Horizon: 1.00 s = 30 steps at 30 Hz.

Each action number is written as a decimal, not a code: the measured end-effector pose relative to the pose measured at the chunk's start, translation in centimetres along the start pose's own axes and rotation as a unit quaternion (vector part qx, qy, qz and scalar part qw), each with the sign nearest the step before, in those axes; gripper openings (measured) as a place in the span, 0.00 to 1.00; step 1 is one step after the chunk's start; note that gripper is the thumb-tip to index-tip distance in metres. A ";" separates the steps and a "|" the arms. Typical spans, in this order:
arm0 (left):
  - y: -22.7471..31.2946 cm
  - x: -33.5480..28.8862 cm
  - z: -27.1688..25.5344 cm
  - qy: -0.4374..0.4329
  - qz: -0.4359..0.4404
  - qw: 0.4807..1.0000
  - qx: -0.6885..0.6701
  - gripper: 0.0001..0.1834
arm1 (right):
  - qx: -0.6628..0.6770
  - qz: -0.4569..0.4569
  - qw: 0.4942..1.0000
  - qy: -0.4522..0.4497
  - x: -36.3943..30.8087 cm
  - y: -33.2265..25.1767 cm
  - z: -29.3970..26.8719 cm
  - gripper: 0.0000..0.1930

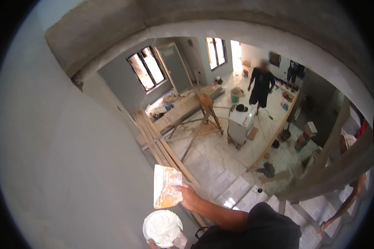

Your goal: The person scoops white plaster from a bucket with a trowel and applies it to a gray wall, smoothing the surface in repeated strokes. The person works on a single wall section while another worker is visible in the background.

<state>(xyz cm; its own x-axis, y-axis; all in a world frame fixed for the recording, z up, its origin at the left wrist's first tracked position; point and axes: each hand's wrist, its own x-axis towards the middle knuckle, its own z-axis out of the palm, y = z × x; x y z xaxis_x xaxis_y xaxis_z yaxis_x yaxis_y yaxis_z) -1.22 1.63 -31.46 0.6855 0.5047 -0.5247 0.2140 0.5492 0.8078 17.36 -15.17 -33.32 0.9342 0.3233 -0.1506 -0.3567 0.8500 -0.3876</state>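
Observation:
My right hand (188,196) grips a wide putty spreader (168,186), its face smeared white and orange, held up just above a round bucket (144,227). White putty (163,226) fills the bucket nearly to the rim. A small putty-coated scraper (180,240) rests at the bucket's near right edge. At the lower left of the rim, a bit of my left hand (151,245) shows, closed on the bucket; most of it lies outside the picture. To the left rises a smooth grey wall (70,166).
Marble stairs (232,191) descend ahead, with long planks (162,146) beside the wall. Below stand a wooden trestle (210,112), a white cabinet (241,124), a pail (235,95) and a person in black (262,85). Another person's arm (345,206) reaches toward the steps at right.

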 end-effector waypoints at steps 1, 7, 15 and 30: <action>0.2 -0.1 0.5 0.010 0.000 1.000 0.014 0.32 | -0.006 0.016 1.000 0.014 -0.5 -0.2 -0.1 0.22; -0.7 1.7 -0.2 0.013 0.012 1.000 0.015 0.34 | -0.010 -0.002 1.000 -0.007 -0.5 -1.3 0.9 0.21; -1.0 0.6 0.3 0.048 0.008 0.998 0.028 0.34 | -0.021 0.010 0.999 -0.035 -0.3 -1.8 0.9 0.23; -2.5 1.9 -1.9 -0.010 0.039 0.989 -0.144 0.36 | -0.003 0.013 0.999 -0.040 -1.0 -1.9 0.9 0.22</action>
<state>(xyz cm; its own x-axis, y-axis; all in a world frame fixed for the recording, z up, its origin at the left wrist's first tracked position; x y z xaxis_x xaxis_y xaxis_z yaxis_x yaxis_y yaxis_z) -1.75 2.50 -35.00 0.7067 0.5408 -0.4562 -0.0451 0.6779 0.7338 17.13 -16.77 -31.65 0.9216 0.3780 -0.0877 -0.3810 0.8386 -0.3895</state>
